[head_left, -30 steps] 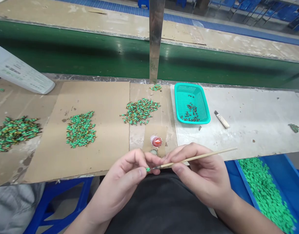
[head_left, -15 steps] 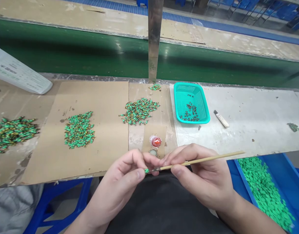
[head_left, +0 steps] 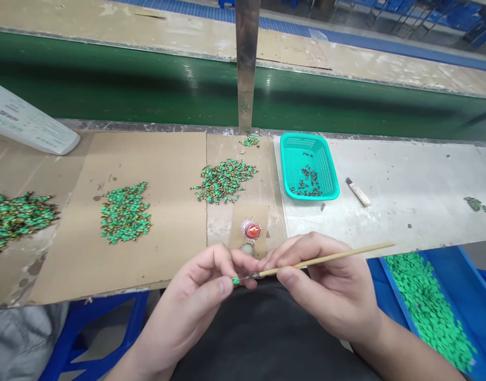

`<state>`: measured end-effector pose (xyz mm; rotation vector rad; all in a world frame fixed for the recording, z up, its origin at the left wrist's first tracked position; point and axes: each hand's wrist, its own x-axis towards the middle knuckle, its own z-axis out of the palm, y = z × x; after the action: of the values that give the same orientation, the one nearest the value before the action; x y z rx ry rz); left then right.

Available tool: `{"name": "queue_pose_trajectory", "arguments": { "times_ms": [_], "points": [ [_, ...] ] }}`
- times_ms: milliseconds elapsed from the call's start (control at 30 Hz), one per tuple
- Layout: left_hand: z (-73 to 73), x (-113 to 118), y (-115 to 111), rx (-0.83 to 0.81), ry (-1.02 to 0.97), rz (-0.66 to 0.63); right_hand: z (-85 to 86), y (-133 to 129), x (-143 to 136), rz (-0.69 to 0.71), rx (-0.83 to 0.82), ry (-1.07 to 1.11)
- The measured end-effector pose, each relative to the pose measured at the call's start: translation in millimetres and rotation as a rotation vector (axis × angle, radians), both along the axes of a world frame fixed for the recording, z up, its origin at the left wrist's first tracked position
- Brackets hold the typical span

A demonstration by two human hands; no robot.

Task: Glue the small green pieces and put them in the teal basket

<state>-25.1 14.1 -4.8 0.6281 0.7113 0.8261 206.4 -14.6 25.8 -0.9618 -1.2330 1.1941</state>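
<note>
A tiny bright-green piece (head_left: 235, 281) sits pinched in the fingers of the left hand (head_left: 201, 286), one end exposed, probably so the slim, pale wooden-handled brush (head_left: 326, 257) can reach it; the right hand (head_left: 326, 288) grips that pen-fashion, likely for fine control. The piece looks vivid, its shape too small to read clearly. Beyond, a round red dish (head_left: 253, 230) rests on the brown cardboard-covered surface (head_left: 175, 211).

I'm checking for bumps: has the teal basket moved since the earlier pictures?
No; the teal basket keeps its place against the metal post; only the view shifted.
</note>
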Motion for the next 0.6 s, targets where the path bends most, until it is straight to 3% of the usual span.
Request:
{"name": "queue_pose_trajectory", "arguments": {
  "times_ms": [600],
  "points": [
    [-2.0,-0.9,-0.9,0.004,-0.022,-0.026,-0.8,-0.4,1.6,0.014,-0.002,-0.003]
  ]
}}
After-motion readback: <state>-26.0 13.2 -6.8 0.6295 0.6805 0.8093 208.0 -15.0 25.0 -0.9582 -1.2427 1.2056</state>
